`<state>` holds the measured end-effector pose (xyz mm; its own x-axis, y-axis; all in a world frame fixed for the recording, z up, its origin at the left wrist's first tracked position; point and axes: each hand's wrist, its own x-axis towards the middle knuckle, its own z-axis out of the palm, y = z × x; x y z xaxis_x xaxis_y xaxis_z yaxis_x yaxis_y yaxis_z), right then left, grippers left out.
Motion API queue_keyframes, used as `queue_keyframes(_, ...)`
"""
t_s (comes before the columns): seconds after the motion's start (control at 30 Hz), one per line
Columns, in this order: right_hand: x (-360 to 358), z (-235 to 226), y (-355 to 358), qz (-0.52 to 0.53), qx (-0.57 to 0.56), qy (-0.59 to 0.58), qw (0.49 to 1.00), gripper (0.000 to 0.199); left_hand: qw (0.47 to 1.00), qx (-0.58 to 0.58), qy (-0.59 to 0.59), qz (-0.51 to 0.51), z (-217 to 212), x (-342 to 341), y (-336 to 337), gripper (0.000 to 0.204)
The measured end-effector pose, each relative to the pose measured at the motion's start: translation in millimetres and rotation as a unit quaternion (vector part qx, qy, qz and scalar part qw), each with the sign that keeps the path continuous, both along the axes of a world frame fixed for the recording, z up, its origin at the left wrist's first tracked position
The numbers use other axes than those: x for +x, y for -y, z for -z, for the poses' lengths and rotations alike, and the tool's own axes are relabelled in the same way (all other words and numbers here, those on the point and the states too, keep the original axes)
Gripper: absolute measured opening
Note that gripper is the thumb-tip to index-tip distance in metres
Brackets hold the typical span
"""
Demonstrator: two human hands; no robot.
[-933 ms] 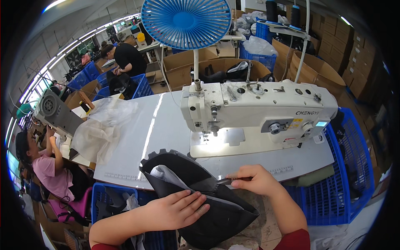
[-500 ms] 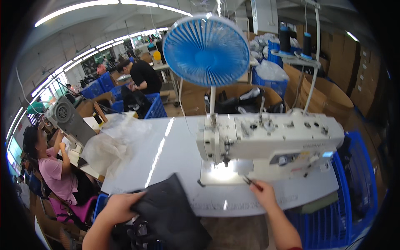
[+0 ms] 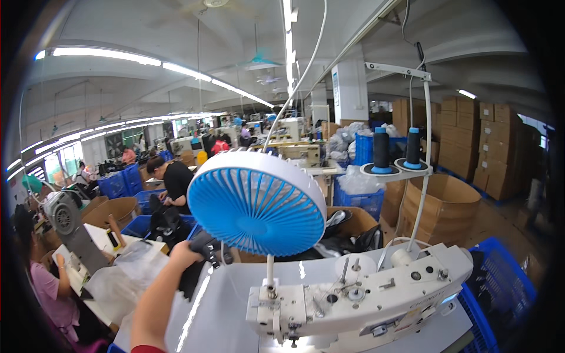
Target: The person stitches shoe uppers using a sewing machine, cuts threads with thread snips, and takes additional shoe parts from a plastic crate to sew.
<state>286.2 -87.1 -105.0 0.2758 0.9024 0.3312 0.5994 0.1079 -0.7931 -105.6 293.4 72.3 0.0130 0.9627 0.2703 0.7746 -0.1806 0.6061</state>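
Note:
Reaching forward and raised over the left part of the white sewing table [image 3: 226,320], my left hand [image 3: 183,254] is closed on a black fabric piece with straps and buckles [image 3: 205,247]. Its dark lower part hangs beside my wrist, and the fan hides some of its right side. To the right stands a white sewing machine [image 3: 376,306], its work light glowing under the needle area. My right hand is out of view.
A blue-bladed fan [image 3: 253,217] rises in front of the machine. Clear plastic wrapping [image 3: 120,288] lies at the left. Behind the table is a cardboard box [image 3: 353,220] with black items. Thread cones [image 3: 381,152] stand at right, above a blue crate [image 3: 506,276]. Co-workers [image 3: 176,182] sit or stand leftward.
My left hand has lifted the black fabric piece from the table's near edge and carried it forward. My right hand, with small dark snips, has left the view. The view has tilted upward.

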Motion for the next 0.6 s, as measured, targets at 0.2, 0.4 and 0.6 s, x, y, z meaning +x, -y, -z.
queue_keyframes(0.2,-1.1,-8.7,2.5,0.037,-0.107,-0.081,0.990,0.021,0.985,0.009,0.017,0.170,30.1,136.5,-101.8,0.052)
queue_keyframes(0.4,-3.9,-1.5,-0.8,0.020,-0.049,-0.102,0.993,0.022,0.983,-0.041,-0.020,0.179,58.9,86.6,-49.4,0.046)
queue_keyframes(0.6,-4.1,-8.7,0.5,0.041,-0.008,0.027,0.999,0.023,0.982,-0.147,-0.047,0.111,74.5,27.7,64.0,0.026)
